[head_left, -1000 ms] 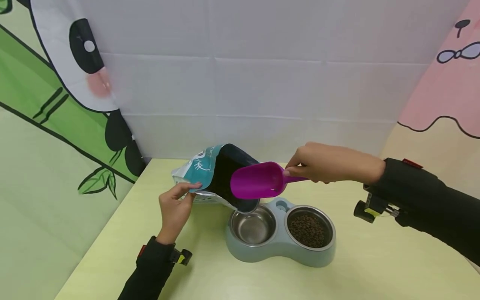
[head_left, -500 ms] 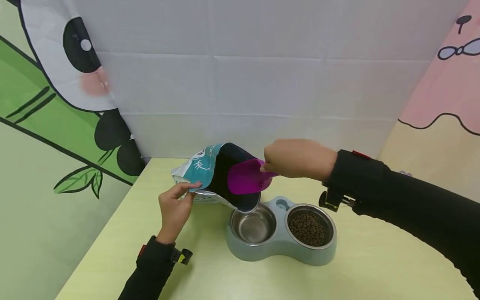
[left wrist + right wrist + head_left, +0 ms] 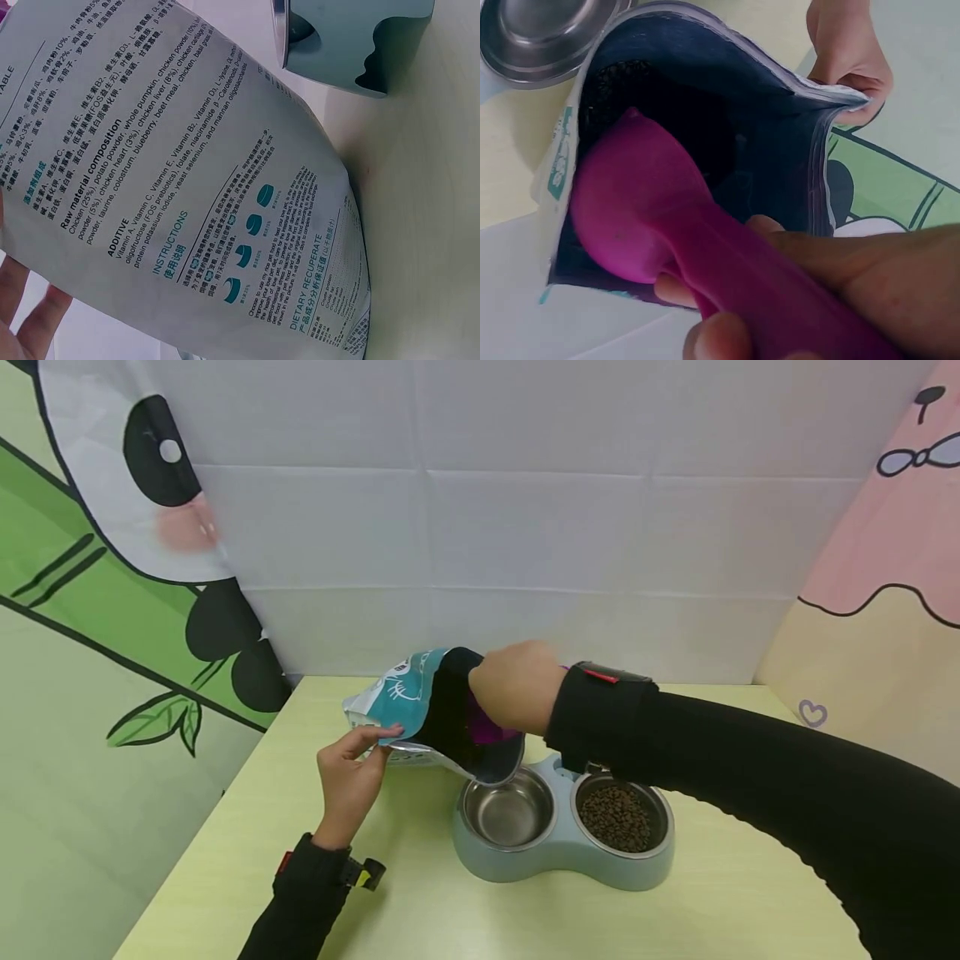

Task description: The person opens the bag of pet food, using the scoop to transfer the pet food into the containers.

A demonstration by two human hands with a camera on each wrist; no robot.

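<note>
A teal and white pet food bag (image 3: 408, 681) lies tilted on the table, its mouth facing right. My left hand (image 3: 351, 781) pinches the near edge of that mouth between thumb and fingers. In the right wrist view a magenta scoop (image 3: 641, 199) reaches inside the bag, over dark kibble (image 3: 619, 86) deep within. My right hand (image 3: 519, 687) grips the scoop's handle right at the opening and hides most of the scoop in the head view. Printed text covers the bag's back (image 3: 202, 187) in the left wrist view.
Just in front of the bag's mouth stands a light blue double feeder (image 3: 558, 852). Its left steel bowl (image 3: 508, 812) shows a bare bottom; brown kibble (image 3: 617, 818) fills part of the right one. A cartoon-printed cloth wall (image 3: 532, 527) rises behind the pale yellow table (image 3: 442, 927).
My right hand has moved left with the scoop, from in front of the bag's mouth to inside it. The left hand keeps its pinch, and the bag has barely moved.
</note>
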